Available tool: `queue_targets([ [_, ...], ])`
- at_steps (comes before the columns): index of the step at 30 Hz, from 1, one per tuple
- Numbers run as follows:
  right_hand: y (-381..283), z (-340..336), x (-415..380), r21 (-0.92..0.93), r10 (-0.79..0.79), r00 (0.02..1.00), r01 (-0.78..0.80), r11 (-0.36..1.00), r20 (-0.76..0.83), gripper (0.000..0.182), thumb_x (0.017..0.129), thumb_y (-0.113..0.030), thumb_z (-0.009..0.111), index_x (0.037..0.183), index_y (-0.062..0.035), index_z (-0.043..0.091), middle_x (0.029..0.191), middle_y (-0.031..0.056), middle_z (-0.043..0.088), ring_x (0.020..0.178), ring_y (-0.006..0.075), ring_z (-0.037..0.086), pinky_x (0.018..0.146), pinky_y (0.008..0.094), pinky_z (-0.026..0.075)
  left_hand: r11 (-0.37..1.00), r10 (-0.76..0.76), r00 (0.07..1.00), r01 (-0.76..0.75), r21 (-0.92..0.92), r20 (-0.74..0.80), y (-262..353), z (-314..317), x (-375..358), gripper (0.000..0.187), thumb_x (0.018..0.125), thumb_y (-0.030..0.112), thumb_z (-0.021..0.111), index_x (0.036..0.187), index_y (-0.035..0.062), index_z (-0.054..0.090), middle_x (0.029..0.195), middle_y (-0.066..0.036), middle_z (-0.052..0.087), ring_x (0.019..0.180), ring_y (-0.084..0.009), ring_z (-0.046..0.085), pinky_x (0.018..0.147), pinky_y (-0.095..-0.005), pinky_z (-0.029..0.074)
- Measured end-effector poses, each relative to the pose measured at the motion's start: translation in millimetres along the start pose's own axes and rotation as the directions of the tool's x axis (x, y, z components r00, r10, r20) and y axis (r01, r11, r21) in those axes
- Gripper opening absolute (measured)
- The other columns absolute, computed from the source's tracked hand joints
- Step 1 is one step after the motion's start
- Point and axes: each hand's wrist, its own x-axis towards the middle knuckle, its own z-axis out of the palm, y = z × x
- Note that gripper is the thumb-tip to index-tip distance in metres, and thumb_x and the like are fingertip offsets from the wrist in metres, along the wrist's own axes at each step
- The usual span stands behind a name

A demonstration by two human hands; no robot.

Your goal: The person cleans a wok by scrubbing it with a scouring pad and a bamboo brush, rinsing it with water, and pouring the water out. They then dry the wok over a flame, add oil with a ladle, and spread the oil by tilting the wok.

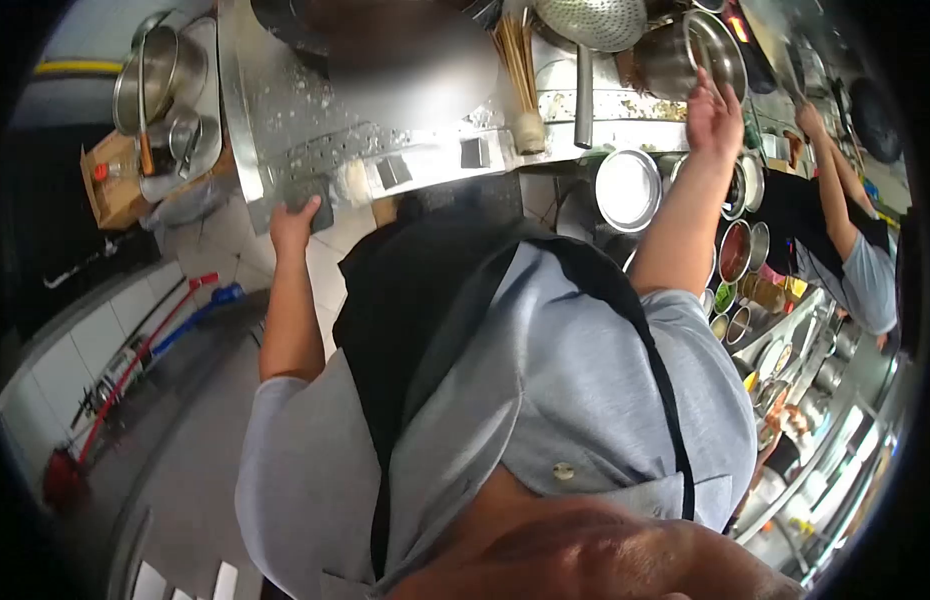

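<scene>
At the front left corner of the steel stove counter [425, 172], my left hand [293, 222] is closed on a dark folded cloth or pad [323, 206]. My right hand [715, 118] reaches up on the right with its fingers apart, beside the near rim of a metal pot [723, 48]. Whether its fingertips touch the pot I cannot tell. A perforated metal strainer [595, 22] lies left of that pot, its handle toward me. Left of the strainer, a bundle of thin sticks [518, 70] stands with its pale bound end near the counter edge.
A large blurred round shape covers the middle of the stove. Right of me are a round metal lid [628, 190] and a container of red sauce [735, 250]. A co-worker's arm [833, 200] is farther right. Bowls [160, 80] and a red-handled tool [135, 365] are left.
</scene>
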Motion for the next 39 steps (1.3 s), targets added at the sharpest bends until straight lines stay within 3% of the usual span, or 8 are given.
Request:
queue_targets([
  [4, 26.2, 16.7, -54.3, 0.0, -0.068, 0.895, 0.075, 0.997, -0.44, 0.037, 0.1, -0.022, 0.04, 0.118, 0.0105, 0.045, 0.109, 0.0249, 0.058, 0.089, 0.0258, 0.061, 0.068, 0.0294, 0.053, 0.99, -0.136, 0.991, 0.135, 0.046, 0.019, 7.3, 8.5, -6.3, 0.083, 0.067, 0.046, 0.083, 0.12, -0.0128, 0.056, 0.115, -0.027, 0.062, 0.111, -0.0338, 0.059, 0.095, -0.0358, 0.045],
  [5, 32.3, -60.1, -35.7, -0.07, 0.097, 0.986, -0.088, 0.994, 0.133, 0.032, 0.098, -0.02, 0.044, 0.111, 0.0081, 0.052, 0.095, 0.0173, 0.062, 0.072, 0.0185, 0.058, 0.06, 0.026, 0.048, 0.967, -0.139, 0.989, 0.148, -0.207, 0.058, 7.5, 12.9, -3.8, 0.081, 0.066, 0.045, 0.084, 0.117, -0.0132, 0.057, 0.112, -0.027, 0.063, 0.107, -0.0318, 0.061, 0.093, -0.0349, 0.046],
  [8, 103.0, 79.8, -121.4, -0.676, 0.278, 0.954, -0.13, 0.726, 0.115, 0.031, 0.093, -0.018, 0.052, 0.114, 0.0038, 0.057, 0.083, 0.0097, 0.064, 0.063, 0.013, 0.056, 0.057, 0.0256, 0.044, 0.816, -0.14, 0.99, 0.135, -0.562, 0.033, 17.4, 14.7, -29.1, 0.068, 0.078, 0.036, 0.077, 0.123, -0.0091, 0.053, 0.119, -0.021, 0.061, 0.109, -0.0276, 0.059, 0.096, -0.0333, 0.043],
  [16, 269.4, 218.4, -167.7, -0.733, 0.862, 0.11, 0.587, 0.345, 0.494, 0.029, 0.088, -0.021, 0.058, 0.11, -0.0018, 0.063, 0.086, 0.0079, 0.066, 0.076, 0.018, 0.062, 0.072, 0.031, 0.049, -0.41, 0.224, 0.973, 0.044, -0.911, -0.054, 43.3, -42.3, -113.1, 0.072, 0.093, 0.059, 0.046, 0.137, 0.0018, 0.044, 0.139, -0.014, 0.049, 0.123, -0.0319, 0.049, 0.099, -0.0426, 0.041],
  [23, 493.9, 404.3, -244.4, -0.668, 0.661, 0.237, 0.519, 0.533, 0.712, 0.036, 0.083, -0.035, 0.059, 0.089, 0.0006, 0.065, 0.09, 0.0268, 0.064, 0.088, 0.0423, 0.061, 0.078, 0.049, 0.048, -0.429, -0.008, 0.991, -0.126, -0.894, -0.136, -15.9, -55.9, -164.4, 0.092, 0.085, 0.073, 0.044, 0.14, -0.0009, 0.039, 0.137, -0.022, 0.047, 0.118, -0.038, 0.053, 0.089, -0.0541, 0.052],
  [26, 620.0, 486.0, -258.7, -0.352, 0.283, 0.243, 0.822, 0.448, 0.928, 0.028, 0.087, -0.027, 0.059, 0.096, -0.001, 0.066, 0.08, 0.0112, 0.067, 0.073, 0.024, 0.062, 0.07, 0.0382, 0.049, -0.405, -0.276, 0.955, -0.221, -0.887, -0.112, -27.1, -51.2, -211.7, 0.095, 0.085, 0.074, 0.042, 0.137, -0.006, 0.04, 0.131, -0.026, 0.051, 0.114, -0.0401, 0.055, 0.087, -0.053, 0.053],
  [31, 650.1, 563.2, -289.4, -0.805, 0.773, 0.441, -0.166, 0.569, 0.456, 0.02, 0.086, -0.018, 0.066, 0.097, -0.0017, 0.061, 0.088, 0.0111, 0.063, 0.079, 0.026, 0.061, 0.075, 0.0399, 0.05, -0.225, -0.366, 0.897, -0.343, -0.912, -0.248, -54.0, -41.4, -290.6, 0.093, 0.082, 0.065, 0.06, 0.141, -0.0024, 0.036, 0.14, -0.018, 0.047, 0.128, -0.0325, 0.047, 0.109, -0.0446, 0.035],
  [39, 636.8, 592.8, -274.7, -0.887, 0.861, 0.34, -0.132, 0.442, 0.378, 0.019, 0.084, -0.021, 0.068, 0.095, -0.0064, 0.061, 0.077, 0.0058, 0.053, 0.067, 0.02, 0.053, 0.065, 0.0367, 0.051, -0.056, -0.362, 0.921, -0.175, -0.983, -0.143, -76.3, -76.2, -260.8, 0.08, 0.077, 0.047, 0.069, 0.131, -0.0061, 0.043, 0.119, -0.021, 0.057, 0.103, -0.027, 0.062, 0.062, -0.0293, 0.061],
])
